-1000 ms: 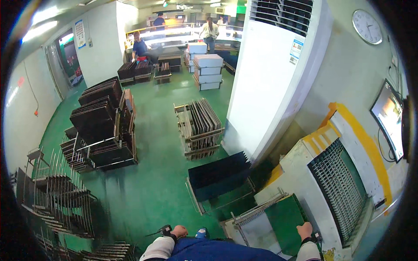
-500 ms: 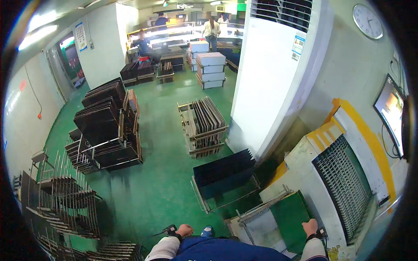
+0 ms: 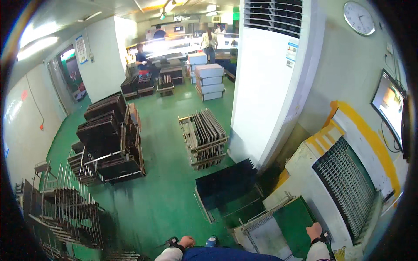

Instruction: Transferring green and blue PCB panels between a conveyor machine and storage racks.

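The right hand (image 3: 314,231) grips the right edge of the green board (image 3: 294,226) at lower right, the left hand (image 3: 187,242) at lower centre is curled, contents indeterminable; such one-sided holding could, in this assessment, let the board twist and scrape the metal rack (image 3: 266,214).

Ceiling light (image 3: 38,48) glares upper left; fisheye blackens corners.

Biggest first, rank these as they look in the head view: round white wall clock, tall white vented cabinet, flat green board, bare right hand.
Tall white vented cabinet
Flat green board
Round white wall clock
Bare right hand
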### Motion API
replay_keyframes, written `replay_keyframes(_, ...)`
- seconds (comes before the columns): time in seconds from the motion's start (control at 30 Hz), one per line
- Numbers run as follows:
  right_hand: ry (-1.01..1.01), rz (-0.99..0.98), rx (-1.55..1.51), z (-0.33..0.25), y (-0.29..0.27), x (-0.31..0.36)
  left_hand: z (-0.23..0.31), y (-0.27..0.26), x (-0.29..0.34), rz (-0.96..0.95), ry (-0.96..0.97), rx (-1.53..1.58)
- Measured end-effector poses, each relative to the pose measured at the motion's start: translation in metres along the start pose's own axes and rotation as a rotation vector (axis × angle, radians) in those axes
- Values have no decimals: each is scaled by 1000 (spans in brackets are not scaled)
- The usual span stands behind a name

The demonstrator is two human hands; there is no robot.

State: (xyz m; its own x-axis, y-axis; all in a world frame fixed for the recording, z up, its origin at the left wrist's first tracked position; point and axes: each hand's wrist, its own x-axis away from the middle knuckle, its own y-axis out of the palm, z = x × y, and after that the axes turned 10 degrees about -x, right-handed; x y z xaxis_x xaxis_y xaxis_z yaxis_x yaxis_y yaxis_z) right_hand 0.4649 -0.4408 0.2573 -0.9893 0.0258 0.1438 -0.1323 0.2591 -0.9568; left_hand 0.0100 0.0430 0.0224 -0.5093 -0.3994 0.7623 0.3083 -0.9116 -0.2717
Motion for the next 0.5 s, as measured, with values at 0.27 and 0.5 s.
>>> replay_keyframes(0.27,-47,15,0,2,3,-2,-17,18,-26,30,125,-422)
replay_keyframes(0.5,-28,40,15,-7,-2,3,11,14,5,-57,-13,-108)
